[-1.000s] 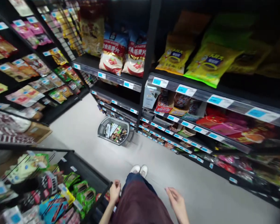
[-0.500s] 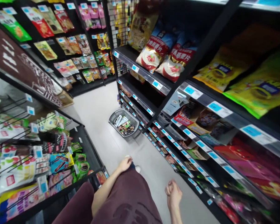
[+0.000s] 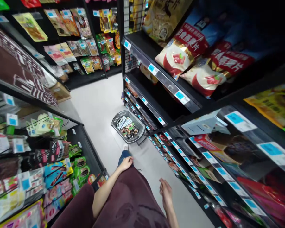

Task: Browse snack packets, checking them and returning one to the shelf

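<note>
My left hand (image 3: 126, 163) hangs low in front of the hem of the dark maroon top (image 3: 133, 190), its fingers loosely curled in and no item visible in it. My right hand (image 3: 166, 189) is to the right, over the grey floor; its fingers are half bent and slightly apart, with nothing between them. Ahead on the floor stands a grey plastic shopping basket (image 3: 116, 122), apart from both hands. Inside it lie several small packets (image 3: 129, 126), some pale and long, others dark and green. A foot in a light shoe (image 3: 125, 147) is just short of the basket.
Black shelving (image 3: 142, 60) on the right holds red-and-white bags (image 3: 178, 57) and boxes. Hanging snack packs fill the left rack (image 3: 85, 136) and the back wall (image 3: 80, 47). A cardboard box (image 3: 60, 91) stands at the end of the left rack.
The view has moved forward, so the right shelves look nearer. My right hand has moved left and its fingers have loosened. A leg has stepped forward beside my left hand.
</note>
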A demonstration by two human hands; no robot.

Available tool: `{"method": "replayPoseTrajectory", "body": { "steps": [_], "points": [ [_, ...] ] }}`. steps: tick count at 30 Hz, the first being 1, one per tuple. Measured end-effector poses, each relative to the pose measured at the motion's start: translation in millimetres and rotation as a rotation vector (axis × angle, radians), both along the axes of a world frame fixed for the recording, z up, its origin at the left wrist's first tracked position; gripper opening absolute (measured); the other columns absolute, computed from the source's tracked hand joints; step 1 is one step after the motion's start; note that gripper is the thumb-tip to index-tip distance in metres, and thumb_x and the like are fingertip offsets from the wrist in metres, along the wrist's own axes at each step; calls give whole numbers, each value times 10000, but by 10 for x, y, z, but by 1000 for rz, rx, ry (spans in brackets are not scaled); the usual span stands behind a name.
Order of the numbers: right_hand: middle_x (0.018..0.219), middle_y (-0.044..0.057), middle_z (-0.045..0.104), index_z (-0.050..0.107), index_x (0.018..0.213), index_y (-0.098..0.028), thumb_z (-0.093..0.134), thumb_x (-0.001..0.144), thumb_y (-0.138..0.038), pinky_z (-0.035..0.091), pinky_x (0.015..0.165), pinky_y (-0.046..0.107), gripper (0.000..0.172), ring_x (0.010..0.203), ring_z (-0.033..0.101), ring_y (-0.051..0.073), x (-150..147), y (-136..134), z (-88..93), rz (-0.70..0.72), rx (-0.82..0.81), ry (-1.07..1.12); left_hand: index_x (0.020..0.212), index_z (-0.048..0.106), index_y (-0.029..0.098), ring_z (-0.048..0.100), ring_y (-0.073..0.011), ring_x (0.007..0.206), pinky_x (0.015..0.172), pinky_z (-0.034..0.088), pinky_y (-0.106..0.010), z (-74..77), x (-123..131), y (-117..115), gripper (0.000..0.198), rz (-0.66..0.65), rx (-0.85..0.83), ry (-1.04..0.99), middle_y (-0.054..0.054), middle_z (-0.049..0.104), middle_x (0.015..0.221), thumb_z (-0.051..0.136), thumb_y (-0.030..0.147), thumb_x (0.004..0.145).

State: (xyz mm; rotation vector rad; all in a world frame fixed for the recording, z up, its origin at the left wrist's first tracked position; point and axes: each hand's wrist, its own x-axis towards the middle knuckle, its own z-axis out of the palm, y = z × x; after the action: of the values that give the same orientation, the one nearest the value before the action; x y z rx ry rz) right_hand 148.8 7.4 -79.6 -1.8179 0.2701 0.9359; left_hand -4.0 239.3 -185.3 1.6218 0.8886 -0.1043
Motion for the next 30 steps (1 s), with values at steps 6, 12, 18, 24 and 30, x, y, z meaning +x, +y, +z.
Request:
{"method": "replayPoseTrajectory", "body": {
  "steps": [6,12,18,24,30],
  "points": [
    [564,-69,450,570,919,-166,683,682,-526,270,435,174,446,447,342,54,79,963,77,142,-33,-14,935,648,159,644,-197,838,824,468,-288,-78,248,1113,247,-82,-29,65,-59,704,854,473,122,764],
    [905,55,630,530,1097,-171,613,745,-519,412,512,200,502,623,577,113,150,1391,-20,372,-147,6,1093,592,150,632,-166,870,849,453,-257,-272,324,1697,325,-15,-58,61,-42,698,907,423,136,817],
    [1028,102,625,517,1130,-165,620,735,-490,512,647,285,521,813,627,186,429,1924,-174,626,-208,-109,1159,553,134,643,-163,867,827,458,-248,-458,117,1606,396,28,-134,136,-38,706,894,423,100,787],
    [1252,159,521,483,1198,-163,619,736,-460,523,781,349,566,1003,577,230,853,2601,-575,859,-215,-233,1148,553,143,648,-161,824,787,461,-242,-601,-20,1323,385,51,-219,295,-35,704,874,435,99,785],
    [1361,181,430,420,1316,-125,707,664,-410,304,1081,456,768,1265,399,305,1234,3284,-1645,1124,-278,-295,1161,567,172,563,-253,1084,917,426,-356,-932,204,1068,334,31,-283,527,-108,632,1132,446,217,853]
  ]
}}
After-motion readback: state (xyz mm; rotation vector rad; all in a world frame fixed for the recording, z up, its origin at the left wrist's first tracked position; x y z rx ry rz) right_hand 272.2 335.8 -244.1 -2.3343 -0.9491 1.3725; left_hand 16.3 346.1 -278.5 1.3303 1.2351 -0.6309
